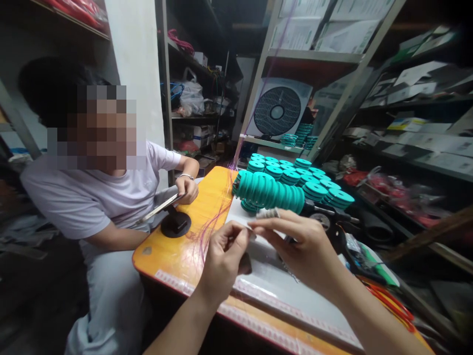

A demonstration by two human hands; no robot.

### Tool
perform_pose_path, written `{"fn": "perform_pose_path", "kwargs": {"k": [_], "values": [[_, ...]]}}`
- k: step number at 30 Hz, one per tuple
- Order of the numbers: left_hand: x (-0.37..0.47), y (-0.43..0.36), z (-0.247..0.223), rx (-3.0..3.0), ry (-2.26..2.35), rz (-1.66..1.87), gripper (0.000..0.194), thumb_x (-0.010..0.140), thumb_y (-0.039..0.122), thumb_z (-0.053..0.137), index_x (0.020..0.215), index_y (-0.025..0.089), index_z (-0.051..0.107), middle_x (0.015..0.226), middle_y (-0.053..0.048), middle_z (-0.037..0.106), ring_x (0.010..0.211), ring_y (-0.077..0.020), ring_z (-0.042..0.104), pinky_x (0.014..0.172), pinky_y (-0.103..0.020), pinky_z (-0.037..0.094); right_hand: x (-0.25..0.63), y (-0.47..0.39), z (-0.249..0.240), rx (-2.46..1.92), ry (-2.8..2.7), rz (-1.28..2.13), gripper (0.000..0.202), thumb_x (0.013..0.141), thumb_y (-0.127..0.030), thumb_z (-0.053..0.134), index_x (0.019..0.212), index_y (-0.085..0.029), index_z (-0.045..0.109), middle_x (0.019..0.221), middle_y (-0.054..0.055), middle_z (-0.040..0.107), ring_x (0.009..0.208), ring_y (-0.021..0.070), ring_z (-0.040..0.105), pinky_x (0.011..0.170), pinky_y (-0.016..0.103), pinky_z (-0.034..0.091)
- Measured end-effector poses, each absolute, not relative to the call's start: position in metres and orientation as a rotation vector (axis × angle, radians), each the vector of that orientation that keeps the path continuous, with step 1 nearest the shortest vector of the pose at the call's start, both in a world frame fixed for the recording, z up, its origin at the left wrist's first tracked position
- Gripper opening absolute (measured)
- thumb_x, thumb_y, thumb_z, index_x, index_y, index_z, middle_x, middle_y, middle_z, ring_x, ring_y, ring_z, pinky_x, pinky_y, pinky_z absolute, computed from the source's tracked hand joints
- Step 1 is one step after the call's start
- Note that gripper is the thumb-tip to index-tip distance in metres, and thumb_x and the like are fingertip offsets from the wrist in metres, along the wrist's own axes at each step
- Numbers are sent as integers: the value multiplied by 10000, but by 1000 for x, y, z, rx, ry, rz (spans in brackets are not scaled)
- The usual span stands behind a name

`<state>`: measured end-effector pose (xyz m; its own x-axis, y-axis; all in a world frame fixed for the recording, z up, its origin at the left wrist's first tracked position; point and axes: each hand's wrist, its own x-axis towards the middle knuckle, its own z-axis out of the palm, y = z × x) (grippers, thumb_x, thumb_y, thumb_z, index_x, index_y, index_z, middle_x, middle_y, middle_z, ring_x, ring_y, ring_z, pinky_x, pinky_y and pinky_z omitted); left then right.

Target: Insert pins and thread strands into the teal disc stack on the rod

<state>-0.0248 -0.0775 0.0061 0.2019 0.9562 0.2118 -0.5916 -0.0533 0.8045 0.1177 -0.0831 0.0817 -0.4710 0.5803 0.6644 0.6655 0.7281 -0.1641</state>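
My left hand and my right hand meet above the near part of the table. The fingers of both are pinched together at a small, thin item too small to make out. Fine purple wires spread over the table beside my left hand. Just beyond my hands lies a row of green spools on its side, in front of a black and metal device. Stacks of flat green spools stand behind it.
A person sits at the left, holding a flat device near a round black stand on the yellow table. Orange-handled tools lie at the right edge. A box fan stands on a shelf behind.
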Motion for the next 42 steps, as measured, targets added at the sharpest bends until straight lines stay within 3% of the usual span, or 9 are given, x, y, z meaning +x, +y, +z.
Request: {"fn": "perform_pose_path", "kwargs": {"k": [4, 8, 14, 21, 29, 34, 38, 40, 42], "values": [[-16, -41, 3, 929, 658, 1519, 278, 786, 437, 643, 772, 175, 553, 549, 92, 338, 394, -12, 292, 361, -116, 284, 114, -47, 91, -1088, -2236, -463, 453, 897, -172, 437, 1344, -116, 480, 1188, 150, 616, 1132, 260, 522, 962, 441, 439], [-7, -12, 0, 936, 729, 1569, 310, 759, 466, 639, 760, 170, 545, 565, 90, 363, 394, -10, 280, 352, -115, 280, 111, -14, 87, -1274, -2293, -683, 689, 765, -119, 460, 1430, -16, 311, 1408, 213, 442, 1327, 307, 353, 1101, 489, 305], [2, 2, -3, 850, 730, 1571, 305, 724, 443, 655, 764, 166, 532, 554, 93, 369, 388, -5, 306, 363, -114, 272, 110, -4, 80, -1365, -2345, -704, 720, 744, -170, 469, 1427, -6, 312, 1321, 219, 512, 1234, 320, 450, 1094, 488, 294], [7, 6, -1, 787, 697, 1562, 208, 734, 338, 621, 737, 164, 507, 524, 104, 333, 367, -6, 301, 356, -124, 252, 108, -1, 80, -1384, -2285, -674, 634, 886, -385, 447, 1418, -55, 342, 1326, 217, 507, 1257, 346, 412, 997, 492, 369], [10, 10, -2, 777, 672, 1556, 179, 758, 315, 604, 751, 168, 503, 522, 105, 315, 360, -9, 273, 343, -129, 227, 99, 5, 80, -1511, -2243, -772, 651, 849, -342, 542, 1403, -42, 376, 1253, 208, 545, 1149, 351, 462, 968, 460, 373], [6, 6, -8, 815, 613, 1521, 233, 801, 383, 591, 790, 158, 531, 528, 105, 254, 398, -26, 256, 372, -140, 282, 102, 7, 79, -1474, -2232, -775, 642, 847, -342, 555, 1390, -45, 386, 1232, 209, 557, 1143, 350, 463, 962, 472, 376], [-9, -9, -17, 873, 636, 1511, 360, 855, 456, 528, 902, 107, 604, 625, 57, 377, 484, -55, 389, 525, -224, 458, 105, -8, 76, -1293, -2257, -661, 619, 879, -342, 534, 1410, -74, 360, 1345, 204, 492, 1256, 330, 395, 1014, 491, 359], [-20, -22, -19, 962, 715, 1573, 362, 870, 452, 522, 924, 110, 629, 747, -11, 516, 654, -110, 533, 703, -280, 497, 103, -25, 73, -1175, -2227, -557, 544, 891, -298, 526, 1389, -118, 402, 1369, 175, 482, 1288, 309, 371, 1044, 500, 338], [-31, -40, -18, 1135, 838, 1668, 319, 894, 417, 502, 930, 142, 661, 908, -67, 589, 891, -173, 570, 863, -308, 450, 98, -46, 71, -1066, -2201, -382, 415, 901, -260, 513, 1307, -177, 502, 1312, 136, 539, 1257, 285, 413, 1029, 501, 359]]}}
